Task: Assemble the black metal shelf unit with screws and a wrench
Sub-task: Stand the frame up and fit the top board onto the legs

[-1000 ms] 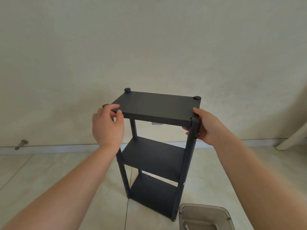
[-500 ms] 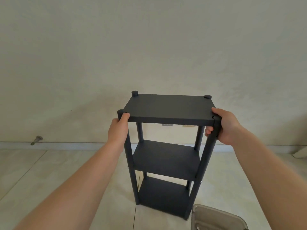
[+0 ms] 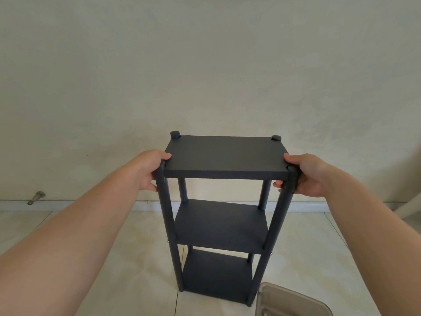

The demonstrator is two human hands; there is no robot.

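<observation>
A black metal shelf unit point(image 3: 224, 156) with three shelves and four round posts stands upright on the tiled floor, facing me squarely. My left hand point(image 3: 149, 168) grips its near left corner, thumb on the top shelf and fingers curled round the post. My right hand point(image 3: 307, 175) grips the near right corner the same way, thumb on top and fingers wrapped behind the post. Small silver screw heads show on the near posts at the middle shelf. No wrench is in view.
A grey plastic tray point(image 3: 293, 302) lies on the floor at the bottom right, touching the shelf's near right foot area. A metal door stop point(image 3: 36, 197) sticks out of the wall low at the left. A pale object point(image 3: 410, 210) leans at the far right.
The shelf unit has turned from an angled pose to face me squarely. Both hands shifted along with it and still hold the near top corners.
</observation>
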